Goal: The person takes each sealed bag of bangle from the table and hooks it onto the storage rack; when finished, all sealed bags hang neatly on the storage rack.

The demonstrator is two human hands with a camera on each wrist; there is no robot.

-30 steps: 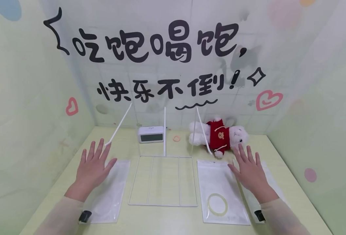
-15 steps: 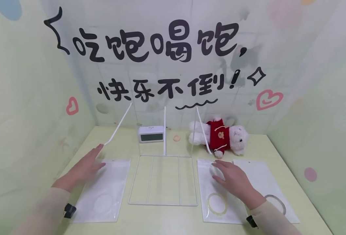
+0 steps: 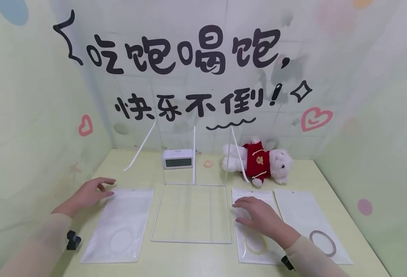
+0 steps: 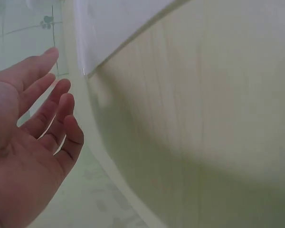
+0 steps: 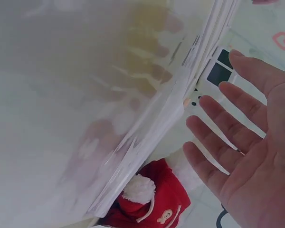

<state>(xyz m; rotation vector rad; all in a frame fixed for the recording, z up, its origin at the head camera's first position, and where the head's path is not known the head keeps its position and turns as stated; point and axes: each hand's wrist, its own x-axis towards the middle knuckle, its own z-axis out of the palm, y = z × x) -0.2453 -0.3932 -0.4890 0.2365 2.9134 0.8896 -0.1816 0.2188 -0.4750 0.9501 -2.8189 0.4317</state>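
Observation:
My left hand (image 3: 87, 195) hovers near the upper left corner of a white plastic zip pouch (image 3: 128, 211) that shows a faint round ring. In the left wrist view its fingers (image 4: 46, 111) are loosely bent, with nothing between them. Over a second zip pouch (image 3: 243, 246), marked by a yellowish ring, my right hand (image 3: 263, 217) hangs with relaxed fingers and covers part of it. The right wrist view shows that hand's palm and spread fingers (image 5: 223, 133) holding nothing, beside the pouch's shiny edge. A third pouch (image 3: 303, 215) with a grey-brown ring lies at the far right.
A white wire rack (image 3: 191, 242) stands mid-table, with thin arms (image 3: 141, 146) angling upward. Behind it are a white digital clock (image 3: 178, 159), a small peach ring (image 3: 208, 164) and a plush bear (image 3: 258, 158) in a red hoodie. Printed fabric walls (image 3: 372, 154) enclose the table.
Both hands have drawn back from their spread, raised pose. The left moved down and left; the right moved left and down over the yellowish-ring pouch. The rack and pouches stay put.

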